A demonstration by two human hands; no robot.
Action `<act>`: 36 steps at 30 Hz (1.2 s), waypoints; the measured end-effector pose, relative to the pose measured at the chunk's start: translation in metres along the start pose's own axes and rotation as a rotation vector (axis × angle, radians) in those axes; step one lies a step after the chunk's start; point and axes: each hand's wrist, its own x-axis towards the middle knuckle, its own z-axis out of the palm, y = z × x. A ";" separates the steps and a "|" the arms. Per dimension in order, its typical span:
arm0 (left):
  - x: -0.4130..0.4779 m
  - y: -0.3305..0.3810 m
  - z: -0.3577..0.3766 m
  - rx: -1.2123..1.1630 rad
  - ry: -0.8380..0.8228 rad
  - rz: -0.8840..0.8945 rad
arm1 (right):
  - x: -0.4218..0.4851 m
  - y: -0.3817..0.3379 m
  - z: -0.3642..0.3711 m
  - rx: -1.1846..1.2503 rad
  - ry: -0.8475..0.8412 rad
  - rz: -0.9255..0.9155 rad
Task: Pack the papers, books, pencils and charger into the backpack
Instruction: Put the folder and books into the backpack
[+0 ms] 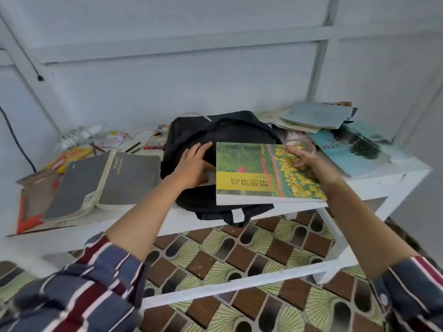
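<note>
Fingers [200, 149] of the left hand [191, 168] lie straight and flat on the black backpack [230, 130], which rests mid-counter [395, 173]. The right hand [304, 159] grips the far right corner of a flower-covered book [251, 173], its fingers curled round the edge, and holds it over the backpack's right side. A grey book [115, 178] lies left of the backpack, with pencils [133, 147] and a white charger [76, 136] farther back. Papers [314, 116] are piled at far right, with a blue book [352, 149] just nearer.
</note>
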 end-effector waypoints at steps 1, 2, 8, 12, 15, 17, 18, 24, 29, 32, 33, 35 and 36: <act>0.005 0.002 -0.002 0.036 -0.025 -0.028 | 0.001 0.003 -0.001 -0.015 -0.004 0.003; 0.010 0.002 -0.004 0.048 -0.040 -0.045 | 0.002 0.006 -0.003 -0.016 -0.016 0.011; 0.040 -0.006 -0.026 -0.032 0.045 -0.041 | 0.006 0.022 -0.005 0.033 -0.004 0.098; 0.054 -0.003 -0.048 -0.084 0.183 -0.066 | 0.013 0.026 0.001 0.139 0.095 0.093; 0.060 -0.001 -0.056 -0.130 0.208 -0.068 | 0.016 0.023 0.012 0.385 0.198 0.091; 0.061 -0.003 -0.056 -0.174 0.199 -0.081 | 0.020 0.025 0.019 0.576 0.254 0.102; 0.061 -0.004 -0.056 -0.191 0.197 -0.084 | 0.022 0.026 0.022 0.629 0.277 0.100; 0.056 -0.002 -0.055 -0.218 0.190 -0.081 | 0.025 0.036 0.065 0.590 0.291 0.054; 0.052 -0.001 -0.054 -0.245 0.180 -0.070 | 0.034 0.035 0.101 0.270 0.272 0.014; 0.051 -0.002 -0.054 -0.251 0.155 -0.068 | 0.037 0.027 0.103 0.069 0.100 0.107; 0.051 -0.003 -0.054 -0.244 0.147 -0.066 | 0.035 0.022 0.099 -0.039 0.026 0.141; 0.052 -0.003 -0.055 -0.224 0.133 -0.065 | 0.033 0.013 0.081 -0.300 -0.053 0.162; 0.052 -0.003 -0.055 -0.218 0.130 -0.062 | 0.032 0.008 0.069 -0.413 -0.057 0.147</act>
